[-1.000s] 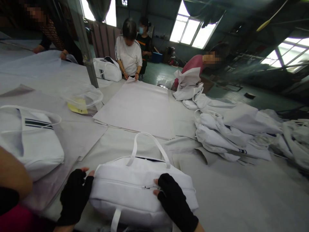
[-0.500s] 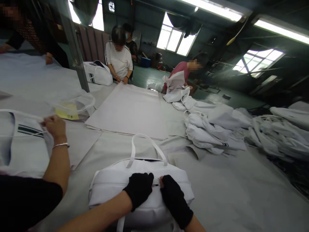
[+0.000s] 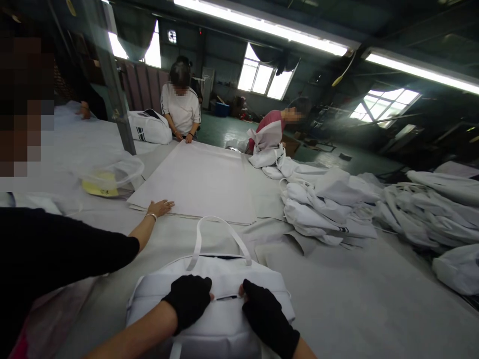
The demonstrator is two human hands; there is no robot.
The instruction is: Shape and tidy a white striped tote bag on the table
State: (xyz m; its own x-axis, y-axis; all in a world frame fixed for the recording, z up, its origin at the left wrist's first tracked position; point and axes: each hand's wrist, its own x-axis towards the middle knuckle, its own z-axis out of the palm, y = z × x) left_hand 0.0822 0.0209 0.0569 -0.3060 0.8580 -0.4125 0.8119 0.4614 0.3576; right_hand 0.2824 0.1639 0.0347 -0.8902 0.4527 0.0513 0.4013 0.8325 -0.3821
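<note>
left hand (image 3: pixel 189 300), black fingerless glove: fingers pinching zip seam of white fabric duffel bag (image 3: pixel 209 319) | right hand (image 3: pixel 264 316): fingers pinching same seam | bag lying on grey bench (image 3: pixel 355 299), near edge

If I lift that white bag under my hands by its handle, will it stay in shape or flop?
The white bag looks stuffed and rounded, so it would probably hold its shape rather than collapse. Its handle stands in an arch, suggesting fairly stiff webbing. The left hand and right hand press into the top, so the fabric likely gives; it seems light for its size.
</note>
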